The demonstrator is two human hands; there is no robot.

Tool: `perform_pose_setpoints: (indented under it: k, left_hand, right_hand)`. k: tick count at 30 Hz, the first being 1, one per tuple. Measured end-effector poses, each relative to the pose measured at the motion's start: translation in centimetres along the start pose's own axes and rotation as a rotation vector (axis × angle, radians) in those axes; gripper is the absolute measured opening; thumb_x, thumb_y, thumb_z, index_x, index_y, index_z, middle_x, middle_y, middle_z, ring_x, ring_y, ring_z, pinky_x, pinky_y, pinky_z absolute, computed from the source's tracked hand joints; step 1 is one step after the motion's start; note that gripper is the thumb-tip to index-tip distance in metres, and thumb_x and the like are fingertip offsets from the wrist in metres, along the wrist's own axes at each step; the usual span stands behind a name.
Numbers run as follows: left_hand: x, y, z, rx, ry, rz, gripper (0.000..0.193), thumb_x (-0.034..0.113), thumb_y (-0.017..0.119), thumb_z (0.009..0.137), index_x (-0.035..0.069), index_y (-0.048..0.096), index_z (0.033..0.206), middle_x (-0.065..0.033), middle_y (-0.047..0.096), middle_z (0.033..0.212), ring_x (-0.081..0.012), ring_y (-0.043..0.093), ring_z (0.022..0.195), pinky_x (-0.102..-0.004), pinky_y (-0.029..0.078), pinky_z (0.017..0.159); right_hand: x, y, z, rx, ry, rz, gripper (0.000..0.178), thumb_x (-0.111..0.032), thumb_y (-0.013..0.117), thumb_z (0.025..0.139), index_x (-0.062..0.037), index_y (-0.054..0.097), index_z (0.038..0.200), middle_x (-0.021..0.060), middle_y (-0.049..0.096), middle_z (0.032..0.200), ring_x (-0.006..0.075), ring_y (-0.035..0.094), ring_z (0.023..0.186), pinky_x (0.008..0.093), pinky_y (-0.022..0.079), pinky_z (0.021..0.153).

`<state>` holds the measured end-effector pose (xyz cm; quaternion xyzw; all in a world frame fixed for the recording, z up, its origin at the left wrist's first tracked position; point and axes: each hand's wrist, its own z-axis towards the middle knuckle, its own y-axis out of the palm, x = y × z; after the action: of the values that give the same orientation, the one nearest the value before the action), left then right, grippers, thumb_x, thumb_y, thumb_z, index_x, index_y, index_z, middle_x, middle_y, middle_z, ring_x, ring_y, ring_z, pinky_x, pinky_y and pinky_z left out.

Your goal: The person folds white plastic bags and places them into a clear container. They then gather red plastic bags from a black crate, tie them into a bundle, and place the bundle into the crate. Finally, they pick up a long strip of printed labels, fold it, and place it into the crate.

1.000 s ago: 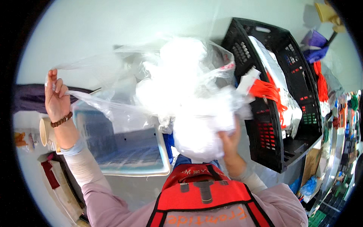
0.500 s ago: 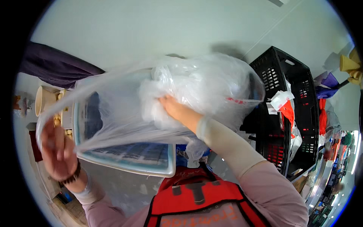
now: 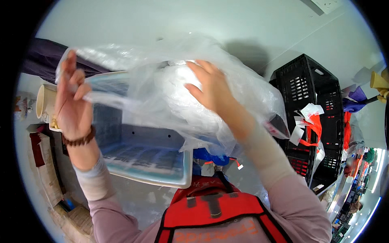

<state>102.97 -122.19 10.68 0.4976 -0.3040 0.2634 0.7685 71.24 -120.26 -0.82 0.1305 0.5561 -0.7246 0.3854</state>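
Observation:
A large clear plastic bag [image 3: 259, 89] spreads sideways over a tub, with a bunched mass of white, translucent plastic [image 3: 178, 91] at its middle. At the far left my left hand [image 3: 75, 101] pulls the bag's edge outward, its lower fingers curled on the film. My right hand [image 3: 212, 87] lies against the crumpled plastic, thumb and fingers apart; whether a layer of film covers it I cannot tell. Beneath the bag stands the pale blue plastic tub [image 3: 184, 174], its lower inside visible and its far side veiled by the film.
Stacked black perforated crates [image 3: 300, 89] stand at the right, with white and orange-red pieces hanging from one. Dark purple cloth [image 3: 42, 60] hangs at the left, above a cream bucket [image 3: 44, 101]. A blue bag with red handles [image 3: 219, 158] sits by the tub's near right corner.
My left hand has risen along with the bag's edge, and the film has lifted off the tub's near part. My right hand has moved up and right, its fingers now spread.

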Motion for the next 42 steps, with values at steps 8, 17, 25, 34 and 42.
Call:
perform_pose_setpoints:
  k: [8, 17, 25, 34, 42]
  left_hand:
    - [4.1, 3.2, 1.9, -0.188, 0.060, 0.093, 0.033, 0.009, 0.043, 0.094, -0.002, 0.041, 0.125, -0.0115, 0.036, 0.134, -0.0110, 0.043, 0.084, -0.0172, 0.038, 0.060]
    - [7.3, 6.1, -6.4, -0.078, 0.199, -0.052, 0.012, -0.002, 0.051, 0.082, 0.002, 0.046, 0.092, -0.0060, 0.041, 0.086, -0.0117, 0.038, 0.068, -0.0200, 0.034, 0.048]
    - [11.5, 7.3, -10.9, 0.027, 0.350, 0.025, 0.011, 0.006, 0.049, 0.083, 0.005, 0.046, 0.072, -0.0023, 0.037, 0.066, -0.0103, 0.038, 0.061, -0.0208, 0.030, 0.039]
    - [13.0, 5.5, -12.6, 0.054, 0.280, -0.109, 0.006, 0.005, 0.055, 0.083, 0.004, 0.052, 0.077, -0.0051, 0.051, 0.080, -0.0079, 0.043, 0.064, -0.0180, 0.035, 0.040]
    - [5.4, 3.8, -7.6, -0.197, 0.107, -0.058, 0.032, 0.012, 0.047, 0.094, 0.008, 0.050, 0.125, -0.0042, 0.040, 0.137, -0.0086, 0.039, 0.081, -0.0169, 0.038, 0.061]
  right_hand:
    - [1.0, 0.0, -11.5, -0.068, 0.430, -0.498, 0.065, -0.029, 0.073, 0.069, -0.0132, 0.049, 0.127, 0.0190, 0.024, 0.143, 0.0497, 0.025, 0.126, 0.0626, 0.023, 0.097]
    - [17.0, 3.7, -1.8, 0.094, 0.439, -0.603, 0.045, -0.023, 0.069, 0.070, -0.0040, 0.061, 0.110, 0.0194, 0.046, 0.128, 0.0394, 0.039, 0.120, 0.0545, 0.033, 0.095]
    - [16.3, 2.9, -3.4, 0.066, 0.446, -0.627, 0.042, -0.023, 0.066, 0.073, -0.0041, 0.061, 0.110, 0.0179, 0.051, 0.124, 0.0358, 0.044, 0.116, 0.0500, 0.036, 0.095]
    - [11.3, -4.6, -4.2, 0.275, 0.251, -0.800, 0.037, -0.022, 0.063, 0.077, -0.0043, 0.061, 0.110, 0.0162, 0.056, 0.118, 0.0319, 0.050, 0.112, 0.0449, 0.038, 0.094]
    - [17.7, -1.0, -4.7, 0.469, 0.176, -0.264, 0.035, -0.014, 0.061, 0.077, -0.0022, 0.055, 0.109, 0.0139, 0.056, 0.107, 0.0292, 0.051, 0.104, 0.0428, 0.038, 0.093]
